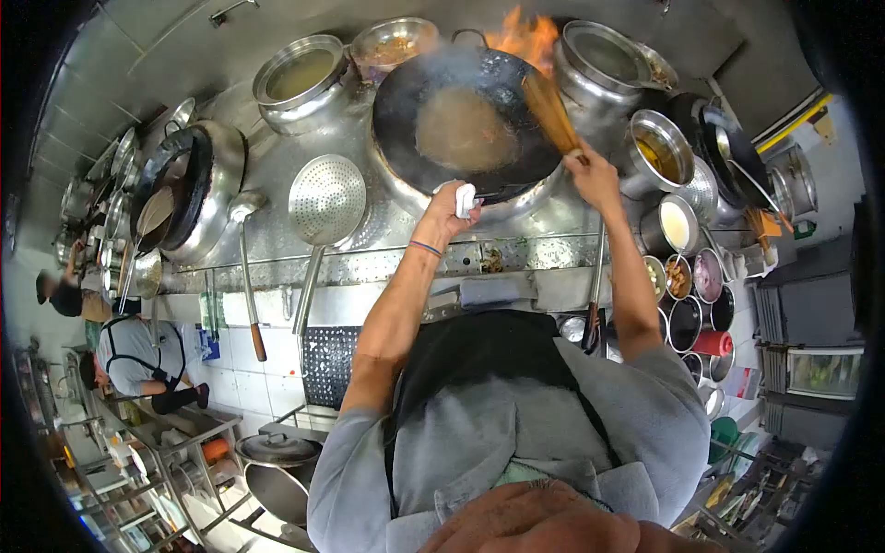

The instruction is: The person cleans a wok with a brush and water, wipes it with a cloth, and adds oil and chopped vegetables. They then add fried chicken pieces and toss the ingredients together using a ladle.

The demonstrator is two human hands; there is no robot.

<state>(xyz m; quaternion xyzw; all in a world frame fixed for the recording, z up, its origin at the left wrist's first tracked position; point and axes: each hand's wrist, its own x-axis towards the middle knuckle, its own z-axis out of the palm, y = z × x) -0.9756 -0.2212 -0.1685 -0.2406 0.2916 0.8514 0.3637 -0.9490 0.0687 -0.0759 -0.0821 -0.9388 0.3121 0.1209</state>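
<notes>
- The left hand [449,210] was closed around a folded white cloth [466,199] pressed against the near rim of the wok [406,101]; a blue band sat on that wrist.
- The right hand [593,175] was clenched about the lower end of a bamboo brush [549,109]; the brush slanted up and away from the fist, its bristles reaching into the wok on the right side.
- The wok stood on the steel range at the top centre of the view; it was black, with brownish liquid [464,129] pooled in its middle; flames [525,39] rose behind its far rim, just above the brush's tip, and steam drifted over the pan.
- A perforated skimmer [326,199] lay on the range to the left of the wok, handle toward the person; a ladle [247,206] lay beside it, further left.
- A steel pot [301,76] of pale liquid stood at the back left; another steel pot [604,57] stood at the back right, just beside the wok.
- Small containers of seasoning [693,276] were ranged along the right edge of the range.
- Another person in an apron [138,355] was at the far left, well apart from the wok.
</notes>
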